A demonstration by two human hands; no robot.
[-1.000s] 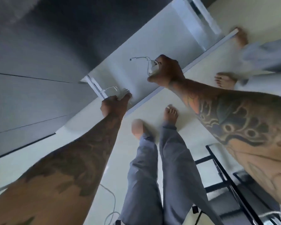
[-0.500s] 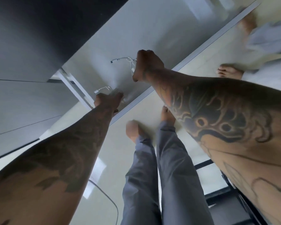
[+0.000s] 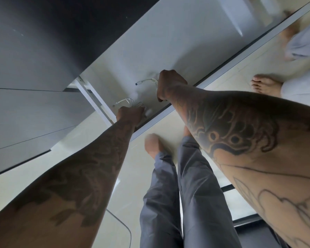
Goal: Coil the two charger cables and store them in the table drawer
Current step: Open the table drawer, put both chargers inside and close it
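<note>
The table drawer (image 3: 168,42) is pulled out, with its pale floor in view below the dark tabletop (image 3: 34,42). Both my hands reach down into it. My left hand (image 3: 130,113) grips a coiled white charger cable (image 3: 125,102) near the drawer's left end; one plug end sticks out to the left. My right hand (image 3: 169,85) grips the second coiled white cable (image 3: 147,81) further along the drawer, with its plug pointing left. Most of each coil is hidden inside the fist.
The drawer's front edge (image 3: 222,72) runs diagonally past my wrists. My legs in grey trousers (image 3: 186,194) and bare feet stand on the cream floor. Another person's bare foot (image 3: 265,85) is at right. A thin cord (image 3: 122,224) lies on the floor. A black frame (image 3: 247,221) stands at the lower right.
Both hands have sunk deeper into the drawer with the coiled cables, and the view has tilted closer to the drawer.
</note>
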